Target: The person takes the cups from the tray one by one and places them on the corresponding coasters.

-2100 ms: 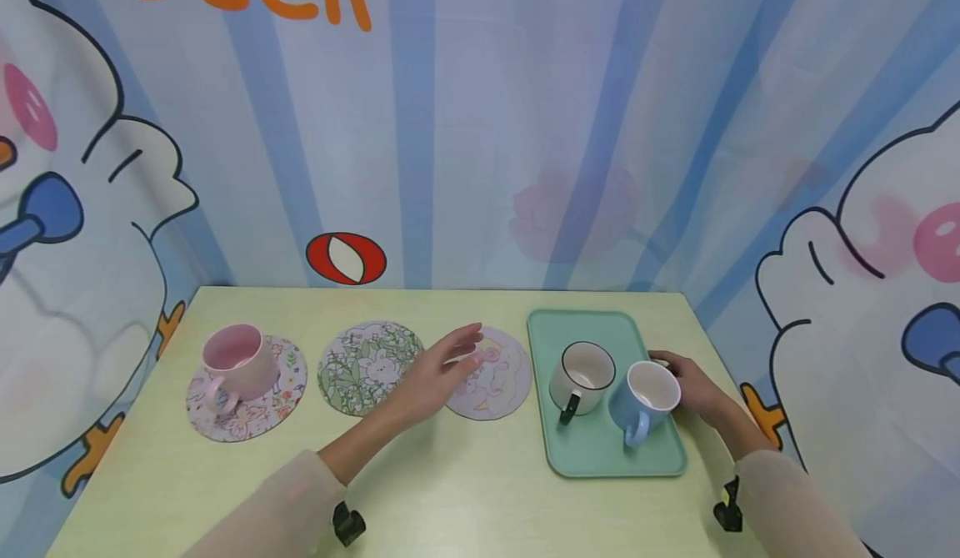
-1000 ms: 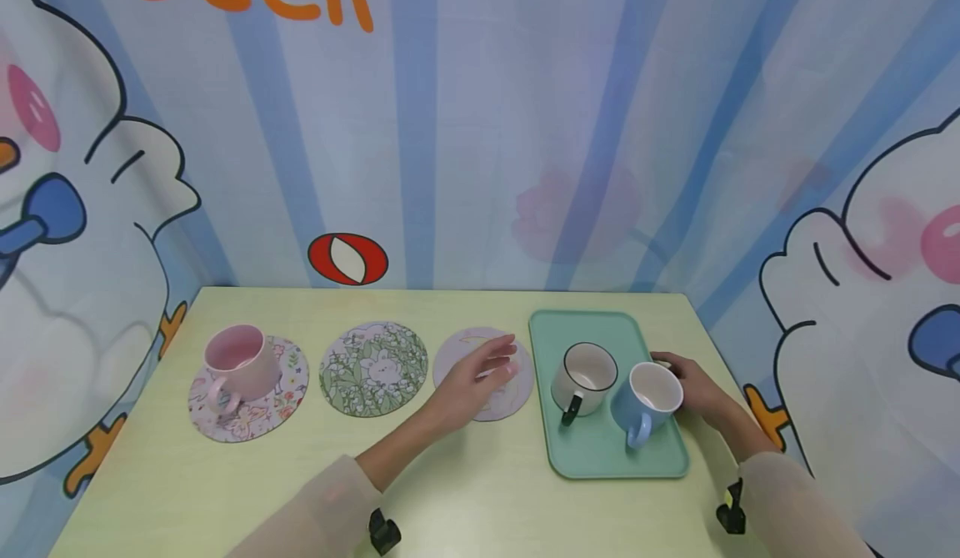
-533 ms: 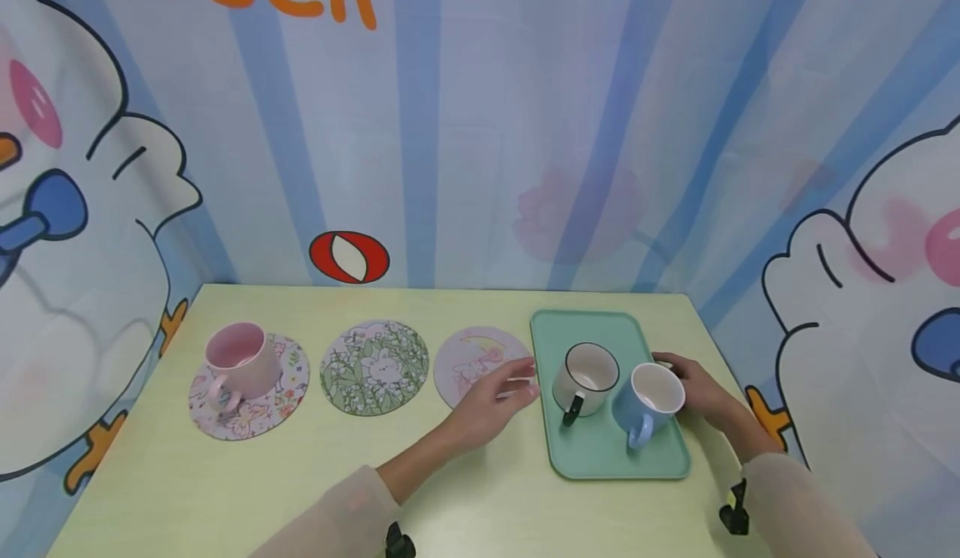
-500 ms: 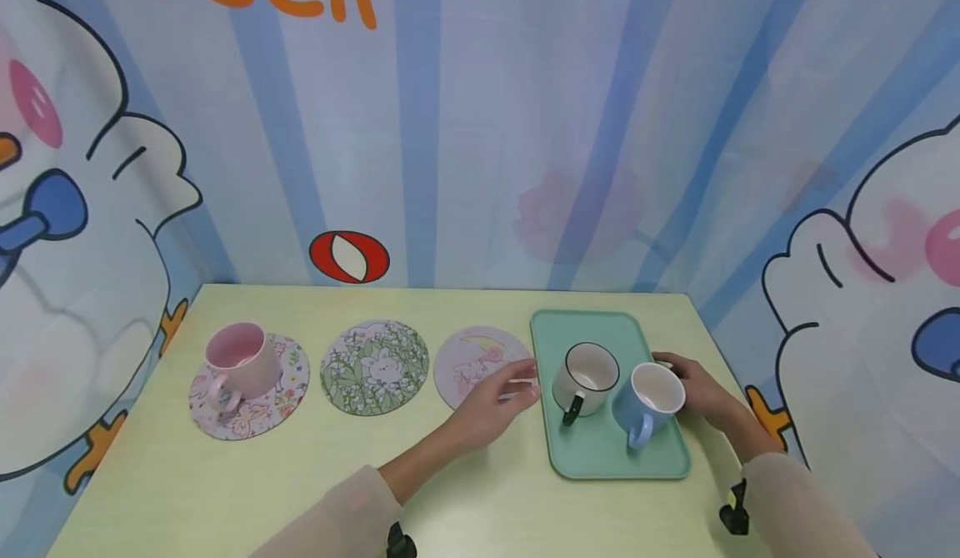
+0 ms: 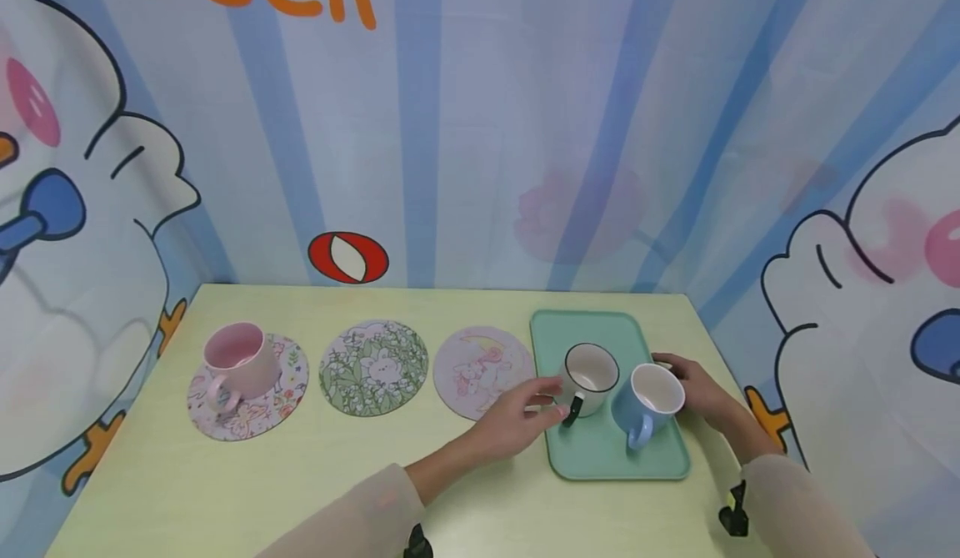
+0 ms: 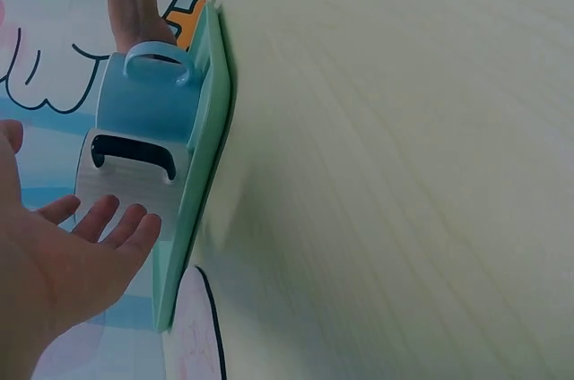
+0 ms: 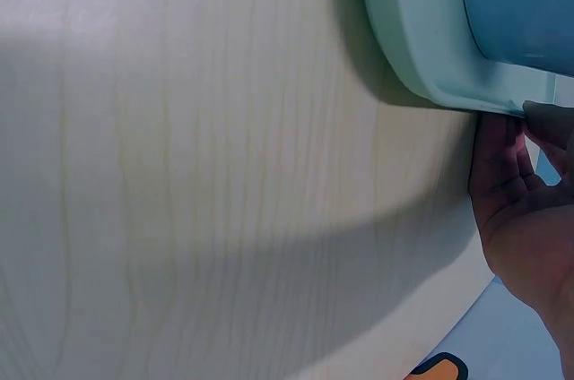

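Note:
A white mug (image 5: 592, 374) with a dark rim and black handle stands upright on the green tray (image 5: 600, 460). At its left side is my left hand (image 5: 517, 420), fingers spread and relaxed, the fingertips overlapping the mug in the head view. The left wrist view has this hand (image 6: 76, 259) palm-up in front of the mug, with nothing in its grasp. A blue mug (image 5: 651, 404) stands beside the white one. My right hand (image 5: 696, 387) holds the tray's right edge; the right wrist view has its thumb at the rim and the fingers (image 7: 498, 156) against the underside.
Left of the tray lie a round lilac mat (image 5: 480, 370) and a green floral mat (image 5: 373, 370) with a bunny. Farther left, a pink mug (image 5: 243, 366) stands on a flowered mat (image 5: 288, 374). A striped cartoon curtain (image 5: 487, 124) rises behind the pale table (image 5: 300, 491).
My left hand has moved rightward from between the green and lilac mats, across the lilac mat, to the white mug. The right hand, tray and mugs have stayed put.

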`<state>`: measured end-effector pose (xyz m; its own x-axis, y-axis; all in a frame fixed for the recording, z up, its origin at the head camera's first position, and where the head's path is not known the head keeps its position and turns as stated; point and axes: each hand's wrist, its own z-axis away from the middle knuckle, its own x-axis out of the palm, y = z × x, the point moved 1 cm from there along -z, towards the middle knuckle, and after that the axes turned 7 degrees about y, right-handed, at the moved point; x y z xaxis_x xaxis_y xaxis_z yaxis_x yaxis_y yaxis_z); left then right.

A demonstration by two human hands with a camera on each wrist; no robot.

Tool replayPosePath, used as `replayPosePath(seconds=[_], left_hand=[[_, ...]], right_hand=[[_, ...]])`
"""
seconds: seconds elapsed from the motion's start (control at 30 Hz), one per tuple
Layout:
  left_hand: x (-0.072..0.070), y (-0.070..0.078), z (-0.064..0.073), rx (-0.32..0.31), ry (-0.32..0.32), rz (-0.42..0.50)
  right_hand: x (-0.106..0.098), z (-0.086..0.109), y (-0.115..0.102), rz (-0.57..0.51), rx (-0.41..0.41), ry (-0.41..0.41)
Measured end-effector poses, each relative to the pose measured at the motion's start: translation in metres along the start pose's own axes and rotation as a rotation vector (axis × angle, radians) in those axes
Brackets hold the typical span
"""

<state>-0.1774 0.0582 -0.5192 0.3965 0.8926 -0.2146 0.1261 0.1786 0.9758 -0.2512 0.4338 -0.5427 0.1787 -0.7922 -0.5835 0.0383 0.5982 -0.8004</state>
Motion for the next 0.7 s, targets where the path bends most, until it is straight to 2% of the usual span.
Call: replayPosePath(seconds=[0.37, 0.7], left_hand=[[0.018, -0.008, -0.005, 0.014, -0.004, -0.015], [0.026, -0.010, -0.008, 0.022, -0.009, -0.038]], right_hand=[[0.002, -0.001, 0.005, -0.001, 0.004, 0.000], [0.001, -0.001, 0.002, 0.010, 0.003, 0.008]])
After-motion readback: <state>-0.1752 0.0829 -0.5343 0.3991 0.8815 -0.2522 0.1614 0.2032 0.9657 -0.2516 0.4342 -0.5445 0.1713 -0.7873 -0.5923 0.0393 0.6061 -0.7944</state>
